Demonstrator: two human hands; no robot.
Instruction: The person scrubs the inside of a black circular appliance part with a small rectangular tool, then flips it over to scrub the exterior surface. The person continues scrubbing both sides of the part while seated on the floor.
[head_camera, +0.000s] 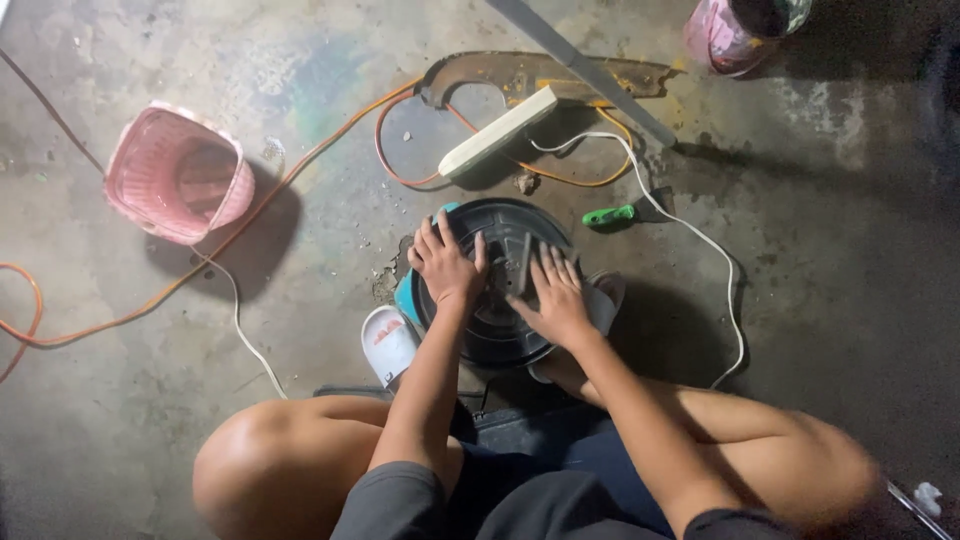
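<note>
The round black housing (500, 285) lies under our left hand (446, 265) and right hand (556, 298), fingers spread flat; we judge we're steadying it, a firm grip due next.

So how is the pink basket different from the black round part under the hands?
The pink basket lies tipped on its side, apart and untouched; the black round part lies flat with the left hand and the right hand pressed on it. The basket is woven and open; the part is solid and disc-shaped. Both rest on the concrete floor.
</note>
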